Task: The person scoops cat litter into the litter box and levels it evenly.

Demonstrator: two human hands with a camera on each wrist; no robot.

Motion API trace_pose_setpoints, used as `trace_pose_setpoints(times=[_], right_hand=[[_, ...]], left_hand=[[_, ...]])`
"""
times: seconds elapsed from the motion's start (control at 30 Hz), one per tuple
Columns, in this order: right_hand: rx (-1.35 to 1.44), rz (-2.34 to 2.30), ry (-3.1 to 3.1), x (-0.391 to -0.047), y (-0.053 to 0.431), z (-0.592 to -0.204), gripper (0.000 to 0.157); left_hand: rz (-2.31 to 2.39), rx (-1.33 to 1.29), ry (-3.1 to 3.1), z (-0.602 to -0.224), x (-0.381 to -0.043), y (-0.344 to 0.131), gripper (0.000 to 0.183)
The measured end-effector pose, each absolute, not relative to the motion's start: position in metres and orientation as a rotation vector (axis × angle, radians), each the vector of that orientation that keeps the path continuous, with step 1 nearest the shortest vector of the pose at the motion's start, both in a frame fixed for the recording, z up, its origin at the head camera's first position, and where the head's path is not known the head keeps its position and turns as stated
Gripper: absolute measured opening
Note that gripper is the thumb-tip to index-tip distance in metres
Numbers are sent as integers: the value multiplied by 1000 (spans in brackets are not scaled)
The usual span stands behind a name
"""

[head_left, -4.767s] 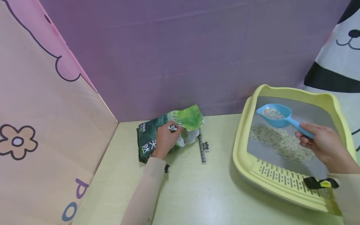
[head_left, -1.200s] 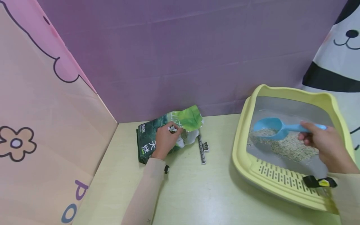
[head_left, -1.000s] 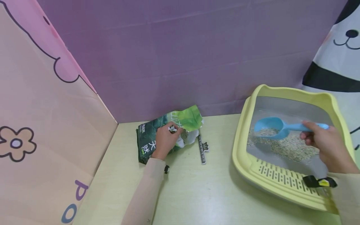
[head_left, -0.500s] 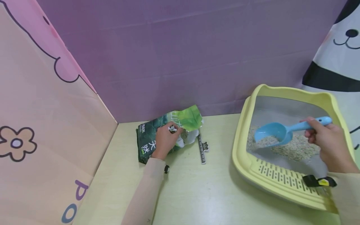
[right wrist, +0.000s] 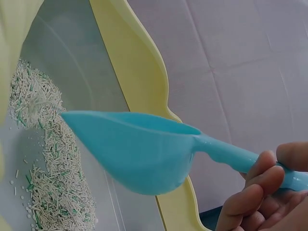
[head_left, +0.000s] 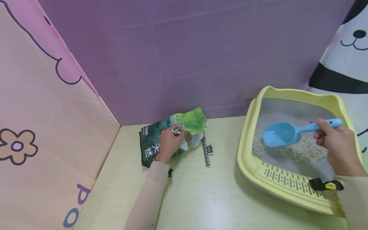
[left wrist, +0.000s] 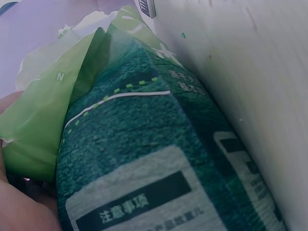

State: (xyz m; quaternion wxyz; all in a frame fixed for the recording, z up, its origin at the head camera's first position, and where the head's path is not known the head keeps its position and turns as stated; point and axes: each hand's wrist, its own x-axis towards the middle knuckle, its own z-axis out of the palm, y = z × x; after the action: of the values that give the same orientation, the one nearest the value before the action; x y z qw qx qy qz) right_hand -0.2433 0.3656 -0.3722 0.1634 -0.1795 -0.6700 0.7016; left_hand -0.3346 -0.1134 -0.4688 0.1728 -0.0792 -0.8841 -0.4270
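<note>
My right hand [head_left: 337,145] grips the handle of a light blue scoop [head_left: 280,134] above the litter tray [head_left: 242,150]. The scoop's bowl looks bare inside in the head view, with its tip pointing left. Pale pellet litter [head_left: 304,151] lies below it in a long heap, plus a smaller patch at the left; green bits show among the litter [right wrist: 62,187] in the right wrist view. My left hand [head_left: 170,143] pinches the torn edge of a green litter bag [head_left: 150,140] lying on its side. The fingertips are partly hidden by the bag's flap.
A slim black-and-white clip [head_left: 207,153] lies on the table [head_left: 201,195], right of the bag's mouth. The yellow tray has a slotted front ledge [head_left: 284,177]. A purple cloth wall [head_left: 184,57] stands behind, and a printed panel [head_left: 51,121] borders the left.
Litter has left the scoop's bowl, and a patch has built up at the tray's left. The right hand first lowered the scoop, then turned its bowl back up. My left hand stays on the bag.
</note>
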Motion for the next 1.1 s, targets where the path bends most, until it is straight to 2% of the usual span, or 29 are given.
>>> trace_pose_setpoints(times=[0.43,0.7,0.93,1.1], right_hand=[[-606,1932,-1806,-245,366,-373,18],[-579,1987,-1506,-242,364,-368,15],[-419,2052,-1377,-234,348,-360,15],[-286,2023,-1420,-222,318,-349,12]], left_hand=[[-1216,-216,-2512,-468,-335,-114,20],[-1202,-222,-2518,-468,-335,-114,21],[-1215,-243,-2526,-467,-333,-113,21],[-1208,-238,-2511,-466,-333,-115,21]])
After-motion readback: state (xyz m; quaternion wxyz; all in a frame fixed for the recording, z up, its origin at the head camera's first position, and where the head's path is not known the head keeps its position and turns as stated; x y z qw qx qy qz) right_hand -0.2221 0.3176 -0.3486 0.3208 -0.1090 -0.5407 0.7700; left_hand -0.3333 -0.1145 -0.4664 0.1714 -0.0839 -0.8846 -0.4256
